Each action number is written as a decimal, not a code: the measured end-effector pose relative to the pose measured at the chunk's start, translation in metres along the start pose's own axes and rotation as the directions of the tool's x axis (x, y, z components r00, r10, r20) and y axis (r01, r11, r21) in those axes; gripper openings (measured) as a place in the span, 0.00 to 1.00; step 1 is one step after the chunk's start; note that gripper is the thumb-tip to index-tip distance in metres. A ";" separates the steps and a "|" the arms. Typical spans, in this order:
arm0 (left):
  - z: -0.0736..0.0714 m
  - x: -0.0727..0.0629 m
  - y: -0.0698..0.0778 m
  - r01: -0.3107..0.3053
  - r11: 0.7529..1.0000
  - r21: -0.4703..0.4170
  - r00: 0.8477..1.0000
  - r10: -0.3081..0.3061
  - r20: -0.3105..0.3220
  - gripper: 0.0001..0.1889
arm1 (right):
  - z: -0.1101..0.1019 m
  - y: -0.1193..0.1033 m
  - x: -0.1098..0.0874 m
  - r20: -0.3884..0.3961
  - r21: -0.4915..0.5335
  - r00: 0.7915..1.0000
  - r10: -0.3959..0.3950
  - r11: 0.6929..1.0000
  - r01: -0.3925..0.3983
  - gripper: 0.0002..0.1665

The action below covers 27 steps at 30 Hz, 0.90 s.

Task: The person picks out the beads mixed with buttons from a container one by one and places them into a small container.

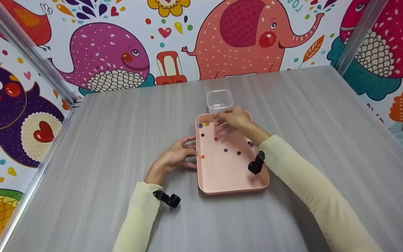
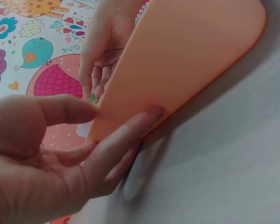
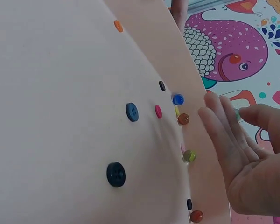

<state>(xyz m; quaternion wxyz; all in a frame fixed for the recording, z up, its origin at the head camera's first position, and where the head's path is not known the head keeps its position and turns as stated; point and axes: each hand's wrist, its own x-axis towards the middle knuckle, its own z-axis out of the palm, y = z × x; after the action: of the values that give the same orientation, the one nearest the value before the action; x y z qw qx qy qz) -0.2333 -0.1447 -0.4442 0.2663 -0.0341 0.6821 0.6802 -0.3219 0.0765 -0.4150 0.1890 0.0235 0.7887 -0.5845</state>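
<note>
A pink tray (image 1: 219,178) lies on the table with small buttons and glass marbles in it. My left hand (image 1: 177,154) rests against its left wall, fingers extended along the outside. Above the tray's far end, my right hand (image 1: 234,118) pinches a small green marble (image 2: 92,98) between thumb and fingertip. In the right wrist view, a blue button (image 3: 132,112), a black button (image 3: 116,174) and an orange button (image 3: 118,25) lie on the tray floor. A blue marble (image 3: 178,99), a brown marble (image 3: 183,119) and a yellow-green marble (image 3: 189,156) sit along the wall.
Just beyond the tray's far edge stands a clear plastic container (image 1: 219,98). The grey table (image 1: 117,140) meets printed cartoon walls at the back and left. Metal frame posts (image 1: 359,38) rise at the back corners.
</note>
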 end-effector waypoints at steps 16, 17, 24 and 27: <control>-0.001 -0.001 -0.001 -0.007 1.000 0.013 1.000 0.007 -0.009 0.34 | -0.006 -0.002 0.005 -0.091 0.086 0.994 -0.055 0.994 0.063 0.18; -0.001 -0.001 -0.001 -0.007 1.000 0.013 1.000 0.007 -0.009 0.34 | -0.007 -0.002 0.005 -0.095 0.089 0.994 -0.058 0.994 0.067 0.19; 0.000 -0.001 0.000 -0.008 1.000 0.015 1.000 0.008 -0.009 0.34 | -0.009 -0.002 0.008 -0.142 0.101 0.988 -0.059 0.992 0.074 0.20; -0.001 0.000 -0.001 -0.005 1.000 0.020 1.000 0.005 -0.008 0.34 | -0.010 -0.001 0.009 -0.157 0.122 0.986 -0.059 0.989 0.078 0.21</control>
<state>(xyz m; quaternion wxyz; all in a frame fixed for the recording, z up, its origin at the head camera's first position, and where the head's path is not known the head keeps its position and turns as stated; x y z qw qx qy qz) -0.2330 -0.1453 -0.4446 0.2623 -0.0324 0.6898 0.6740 -0.3330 0.0835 -0.4144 0.1059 0.0531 0.7621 -0.6365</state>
